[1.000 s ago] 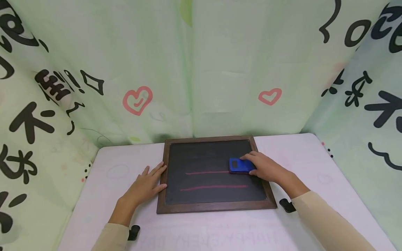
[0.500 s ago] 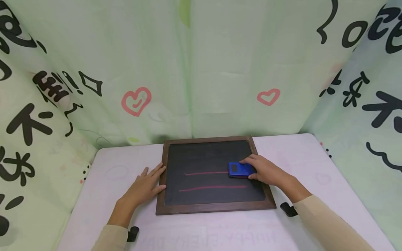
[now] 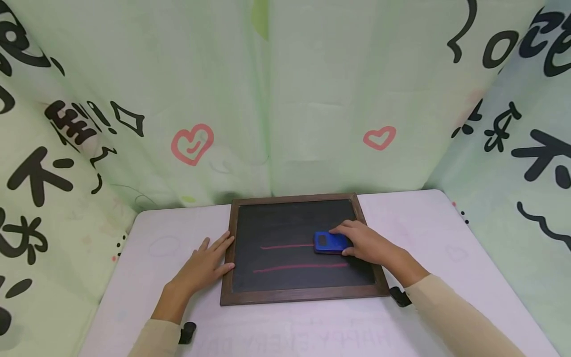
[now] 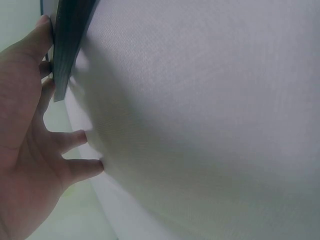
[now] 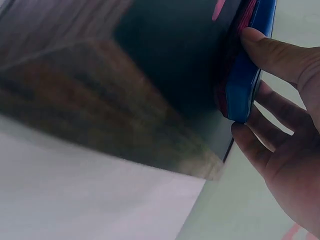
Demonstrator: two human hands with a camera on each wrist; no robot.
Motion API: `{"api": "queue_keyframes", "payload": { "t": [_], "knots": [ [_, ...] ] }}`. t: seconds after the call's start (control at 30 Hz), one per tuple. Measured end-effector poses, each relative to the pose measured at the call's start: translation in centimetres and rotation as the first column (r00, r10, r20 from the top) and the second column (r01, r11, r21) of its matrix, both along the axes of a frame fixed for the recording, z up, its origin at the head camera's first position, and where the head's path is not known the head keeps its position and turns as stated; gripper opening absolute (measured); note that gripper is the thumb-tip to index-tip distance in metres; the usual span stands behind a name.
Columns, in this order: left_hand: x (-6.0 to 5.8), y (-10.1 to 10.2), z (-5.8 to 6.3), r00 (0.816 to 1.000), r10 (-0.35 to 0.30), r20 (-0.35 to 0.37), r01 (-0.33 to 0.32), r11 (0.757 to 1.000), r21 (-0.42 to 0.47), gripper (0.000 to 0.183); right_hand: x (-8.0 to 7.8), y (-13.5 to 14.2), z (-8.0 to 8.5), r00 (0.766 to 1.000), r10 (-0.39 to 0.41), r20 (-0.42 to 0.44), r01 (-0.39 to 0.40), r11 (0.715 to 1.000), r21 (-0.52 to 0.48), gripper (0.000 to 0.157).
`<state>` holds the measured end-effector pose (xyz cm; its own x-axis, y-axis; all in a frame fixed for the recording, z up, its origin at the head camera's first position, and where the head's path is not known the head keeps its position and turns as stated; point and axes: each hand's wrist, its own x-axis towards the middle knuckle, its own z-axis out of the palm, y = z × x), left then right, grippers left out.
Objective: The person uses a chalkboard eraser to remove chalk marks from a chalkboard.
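Observation:
A small blackboard [image 3: 285, 223] in a brown wooden frame lies on the table, with two pink chalk lines across its dark face. My right hand [image 3: 368, 242] grips a blue board eraser [image 3: 329, 242] between thumb and fingers, over the right end of the upper line. In the right wrist view, the eraser [image 5: 242, 85] shows a dark red felt layer turned to the board. My left hand [image 3: 200, 267] rests at the board's left edge with its fingers spread. In the left wrist view, thumb and some fingertips touch the frame [image 4: 70, 45], while two fingers reach down to the table.
The white table [image 3: 267, 332] has rounded back corners and faint mirrored lettering near the front. A pale green curtain [image 3: 312, 99] with black characters and pink hearts surrounds it at the back and both sides.
My right hand has moved the eraser slightly toward me, then left along the upper line, which now shows a shorter visible stretch. My left hand keeps its place at the board's edge.

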<state>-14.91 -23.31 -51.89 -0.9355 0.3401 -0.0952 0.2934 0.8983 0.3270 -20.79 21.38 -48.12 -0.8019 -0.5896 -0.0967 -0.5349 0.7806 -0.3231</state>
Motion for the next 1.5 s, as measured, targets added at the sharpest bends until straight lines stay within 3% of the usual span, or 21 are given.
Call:
{"api": "queue_keyframes", "payload": {
  "t": [0.77, 1.5],
  "knots": [
    [-0.2, 0.0, 0.0, 1.000, 0.001, 0.003, -0.001, 1.000, -0.007, 0.074, -0.4, -9.5, 0.7, 0.996, 0.078, 0.032, -0.079, 0.996, 0.036, 0.056],
    [0.0, 0.0, 0.5, 1.000, 0.001, 0.017, -0.001, 1.000, -0.010, 0.073, -1.8, -20.6, 0.9, 0.983, 0.177, -0.040, -0.166, 0.966, 0.200, 0.057]
  ]
}}
